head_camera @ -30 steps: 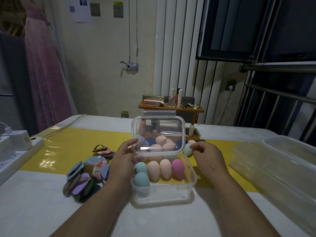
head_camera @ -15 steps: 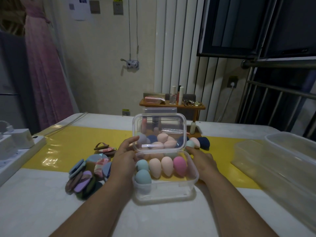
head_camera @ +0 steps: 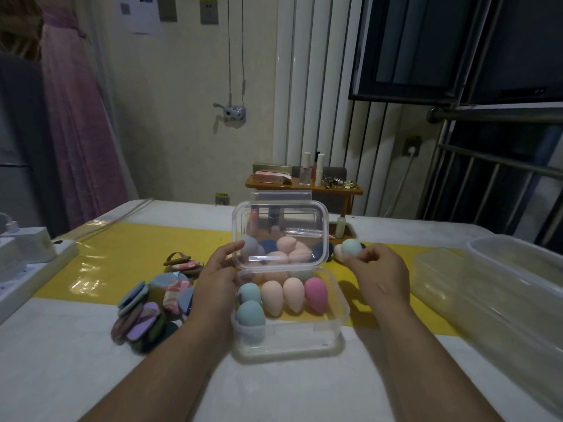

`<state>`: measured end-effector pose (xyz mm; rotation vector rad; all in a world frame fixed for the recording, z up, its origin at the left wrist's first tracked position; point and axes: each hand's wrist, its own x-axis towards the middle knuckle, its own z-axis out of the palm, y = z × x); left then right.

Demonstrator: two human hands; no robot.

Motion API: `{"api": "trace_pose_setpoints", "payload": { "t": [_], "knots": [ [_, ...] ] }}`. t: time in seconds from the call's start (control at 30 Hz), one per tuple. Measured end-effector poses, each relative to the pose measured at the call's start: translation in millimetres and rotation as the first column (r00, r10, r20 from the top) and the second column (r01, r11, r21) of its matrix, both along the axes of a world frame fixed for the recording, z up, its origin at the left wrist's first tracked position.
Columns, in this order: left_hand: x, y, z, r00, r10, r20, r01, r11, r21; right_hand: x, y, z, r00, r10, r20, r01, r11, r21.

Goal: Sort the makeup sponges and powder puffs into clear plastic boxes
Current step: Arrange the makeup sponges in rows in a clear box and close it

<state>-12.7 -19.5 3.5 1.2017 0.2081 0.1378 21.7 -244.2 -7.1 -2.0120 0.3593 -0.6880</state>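
A clear plastic box [head_camera: 289, 339] stands open in front of me, its lid [head_camera: 280, 217] raised upright. Inside lie several egg-shaped sponges: two blue, two peach and a pink sponge [head_camera: 316, 294]. My left hand [head_camera: 217, 277] holds the box's left side, thumb against the lid. My right hand [head_camera: 379, 274] pinches a pale green sponge [head_camera: 351, 247] just right of the lid, above the table. More sponges [head_camera: 285, 249], peach, grey and dark blue, lie behind the lid. A pile of flat powder puffs [head_camera: 152, 306] rests left of the box.
A large clear tub [head_camera: 502, 287] sits at the right. White power strips [head_camera: 27, 254] lie at the left edge. A yellow runner [head_camera: 128, 254] crosses the white table. Beyond the table a small wooden shelf [head_camera: 304, 187] carries cosmetics.
My right hand dipped toward the loose sponges behind the box, then rose again holding the pale green sponge. My left hand stayed on the box.
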Motion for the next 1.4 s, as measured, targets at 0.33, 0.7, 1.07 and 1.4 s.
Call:
{"api": "trace_pose_setpoints", "payload": {
  "t": [0.33, 0.7, 1.07, 1.4],
  "knots": [
    [0, 1, 0, 1.000, -0.002, -0.002, 0.002, 1.000, -0.012, -23, 32, 22, 0.924, 0.379, 0.046, -0.374, 0.923, -0.087],
    [-1, 2, 0, 1.000, -0.027, 0.005, 0.027, 1.000, 0.008, -34, 48, 26, 0.796, 0.562, -0.225, -0.606, 0.738, -0.298],
    [-5, 0, 5, 1.000, -0.012, 0.028, 0.012, 1.000, 0.012, -36, 59, 27, 0.725, 0.519, -0.452, -0.684, 0.617, -0.389],
    [-3, 1, 2, 0.999, -0.023, 0.023, 0.023, 1.000, 0.018, -32, 65, 26, 0.695, 0.470, -0.544, -0.707, 0.583, -0.400]
  ]
}}
